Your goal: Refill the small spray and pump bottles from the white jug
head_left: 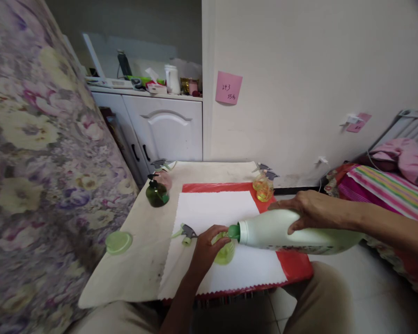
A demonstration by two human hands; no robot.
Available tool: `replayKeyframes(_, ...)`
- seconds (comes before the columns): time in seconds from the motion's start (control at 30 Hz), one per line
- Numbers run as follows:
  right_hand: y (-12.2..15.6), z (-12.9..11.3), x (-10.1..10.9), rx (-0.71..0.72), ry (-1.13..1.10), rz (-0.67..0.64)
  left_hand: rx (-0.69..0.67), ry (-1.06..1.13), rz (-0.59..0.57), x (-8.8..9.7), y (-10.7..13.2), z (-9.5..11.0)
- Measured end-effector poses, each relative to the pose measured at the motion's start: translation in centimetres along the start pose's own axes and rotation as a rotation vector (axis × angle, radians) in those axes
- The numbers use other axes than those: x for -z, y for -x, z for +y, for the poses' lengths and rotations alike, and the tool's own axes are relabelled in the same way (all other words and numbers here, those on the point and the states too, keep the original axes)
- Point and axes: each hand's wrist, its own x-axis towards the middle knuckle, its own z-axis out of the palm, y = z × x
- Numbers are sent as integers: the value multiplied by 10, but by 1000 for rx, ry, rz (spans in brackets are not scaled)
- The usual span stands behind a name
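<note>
My right hand (308, 211) is closed round a large pale green jug (264, 227), which looks like a detergent bottle. The jug lies tipped nearly level, and its green spout (234, 231) points left at the mouth of a small yellow-green bottle (225, 255). Fingers of my left hand (209, 243) grip that small bottle near its top, so its neck is partly hidden. Left of this hand, a grey and green spray trigger head (187, 233) rests on the white sheet (212, 206). I cannot see whether liquid is flowing.
A round green cap (119, 242) lies at the table's left. Behind it stand a dark green pump bottle (157, 192) and a pink spray bottle (163, 178). Yellow spray bottles (264, 189) stand at the back right. A floral curtain (48, 162) hangs left; a bed (386, 190) is right.
</note>
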Motion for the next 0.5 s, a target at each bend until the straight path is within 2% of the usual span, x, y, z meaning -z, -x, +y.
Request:
replayKeyframes(0.3,3,14,-26,-2,-70,59,1,12,17,2,1,-3)
replayKeyframes(0.5,6,22,-49,-68,-168,97,7,13,21,4,1,-7)
